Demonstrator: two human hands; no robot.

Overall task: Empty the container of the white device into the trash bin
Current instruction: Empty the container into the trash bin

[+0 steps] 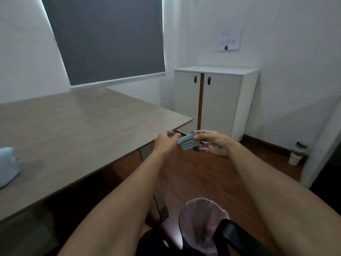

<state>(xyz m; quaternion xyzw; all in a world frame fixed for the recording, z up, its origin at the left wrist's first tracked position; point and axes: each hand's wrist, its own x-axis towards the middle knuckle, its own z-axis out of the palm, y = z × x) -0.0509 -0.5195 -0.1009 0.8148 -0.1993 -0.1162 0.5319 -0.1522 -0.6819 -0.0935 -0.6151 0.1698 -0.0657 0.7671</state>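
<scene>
White and small, the device (188, 142) is being held out in the air past the near right corner of the table (73, 130), above the brown wooden floor (199, 174). The right hand (215, 143) is pinching its right end between thumb and fingers, narrow around it. The left hand (165, 140) is reaching in at its left end with fingers curled close together; the picture is too blurred to tell whether those fingers are touching the device or only sitting just beside it. The device is tilting, its far end higher than its near end, and a greyish panel is showing on its face; whether that is the container cannot be told.

The trash bin (203, 222) is standing on the floor well nearer to the viewer, between the two forearms, lined with a pale pink bag and open at the top. A black strap-like shape (234, 235) is crossing its near right rim. The device is not over the bin but farther out.

On the table's near left edge a pale blue crumpled thing (7, 167) is lying. Against the far wall a white cabinet (215, 100) with two doors is standing, and a cup (295, 157) is sitting on the floor at the right.
</scene>
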